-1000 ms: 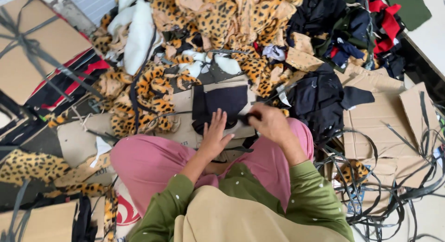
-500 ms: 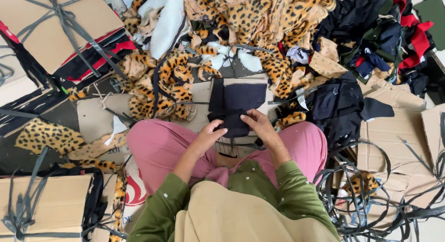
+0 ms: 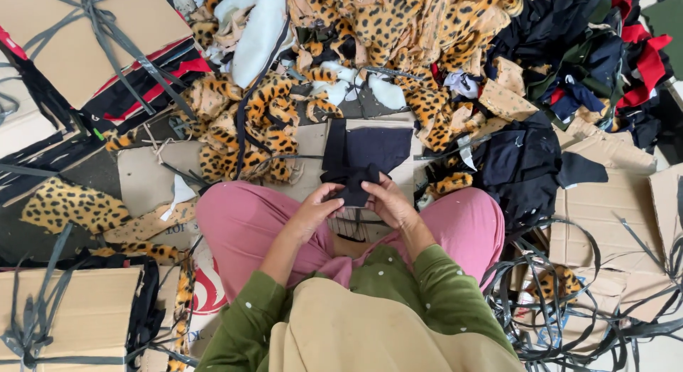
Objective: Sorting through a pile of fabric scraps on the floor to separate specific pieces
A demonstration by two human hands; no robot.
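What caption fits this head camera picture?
Both hands, left hand and right hand, pinch a small dark navy fabric piece amid leopard-print fabric scraps.

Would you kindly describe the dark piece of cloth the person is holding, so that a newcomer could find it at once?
Start at the pink trousers of the seated person. Just above the knees, the left hand and right hand meet on a dark navy cloth piece lying on flat cardboard. Unlike the leopard-print scraps beside it, it is plain, and it is the only piece held.
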